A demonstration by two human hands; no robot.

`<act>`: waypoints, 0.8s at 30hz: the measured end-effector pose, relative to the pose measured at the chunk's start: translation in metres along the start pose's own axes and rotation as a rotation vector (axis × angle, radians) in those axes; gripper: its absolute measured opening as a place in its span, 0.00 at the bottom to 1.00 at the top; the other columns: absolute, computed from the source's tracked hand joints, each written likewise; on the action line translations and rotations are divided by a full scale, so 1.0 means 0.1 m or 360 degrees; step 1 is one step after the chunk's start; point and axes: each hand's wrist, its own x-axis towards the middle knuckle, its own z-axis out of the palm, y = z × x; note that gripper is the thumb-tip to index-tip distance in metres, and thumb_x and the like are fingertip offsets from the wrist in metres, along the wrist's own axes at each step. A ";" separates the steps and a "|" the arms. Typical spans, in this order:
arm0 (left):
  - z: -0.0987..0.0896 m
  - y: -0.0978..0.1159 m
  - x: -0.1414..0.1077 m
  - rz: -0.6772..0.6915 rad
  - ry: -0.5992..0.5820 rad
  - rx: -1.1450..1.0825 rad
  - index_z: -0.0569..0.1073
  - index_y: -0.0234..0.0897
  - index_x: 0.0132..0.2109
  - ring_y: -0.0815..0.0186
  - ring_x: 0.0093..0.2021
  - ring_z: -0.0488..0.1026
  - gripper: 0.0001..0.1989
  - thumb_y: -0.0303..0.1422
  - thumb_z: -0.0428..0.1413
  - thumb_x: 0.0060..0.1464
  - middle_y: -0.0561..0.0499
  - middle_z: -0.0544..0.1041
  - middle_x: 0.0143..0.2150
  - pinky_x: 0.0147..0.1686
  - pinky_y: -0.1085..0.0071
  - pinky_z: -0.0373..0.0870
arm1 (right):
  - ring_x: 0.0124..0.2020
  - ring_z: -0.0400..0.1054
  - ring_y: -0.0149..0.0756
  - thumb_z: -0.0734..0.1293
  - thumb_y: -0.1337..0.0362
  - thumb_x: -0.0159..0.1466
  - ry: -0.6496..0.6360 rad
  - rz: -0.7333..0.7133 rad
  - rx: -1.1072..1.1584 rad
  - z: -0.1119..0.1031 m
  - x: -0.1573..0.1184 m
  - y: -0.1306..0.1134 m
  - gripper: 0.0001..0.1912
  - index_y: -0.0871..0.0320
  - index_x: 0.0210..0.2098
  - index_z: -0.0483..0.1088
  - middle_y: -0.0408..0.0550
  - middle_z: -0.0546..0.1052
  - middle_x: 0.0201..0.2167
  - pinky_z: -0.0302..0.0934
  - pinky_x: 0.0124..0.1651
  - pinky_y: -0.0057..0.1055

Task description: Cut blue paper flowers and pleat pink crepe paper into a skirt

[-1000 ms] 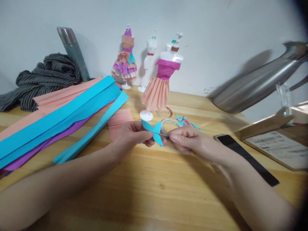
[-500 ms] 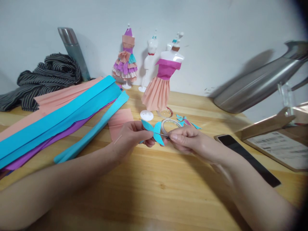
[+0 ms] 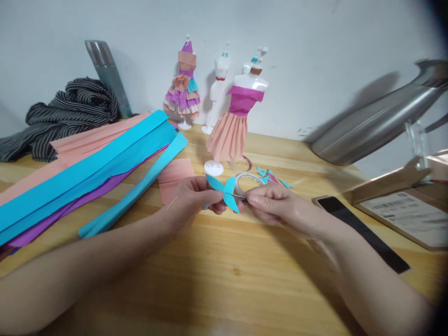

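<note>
paper pinched by left hand, slim tool by right hand

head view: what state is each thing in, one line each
Turquoise cutout, pinched in left hand, lobes spread
Slim metal tool, gripped in right hand, tip at the cutout
Phone, lying flat, screen dark
Bottle, capped
Striped cloth, bunched up
Tape roll, lying flat, partly hidden
Left mannequin, dressed
Middle mannequin, mostly bare
Front mannequin, dressed
Steel jug, lid unclear
Cardboard box, open or shut unclear
</note>
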 end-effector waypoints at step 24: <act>0.00 0.03 -0.01 -0.0051 0.0032 0.0047 0.75 0.33 0.22 0.69 0.22 0.71 0.05 0.30 0.61 0.36 0.50 0.76 0.20 0.27 0.71 0.67 | 0.15 0.40 0.23 0.63 0.43 0.62 0.0027 0.0020 -0.0008 -0.01 0.00 0.01 0.30 0.56 0.15 0.54 0.34 0.50 0.11 0.34 0.22 0.31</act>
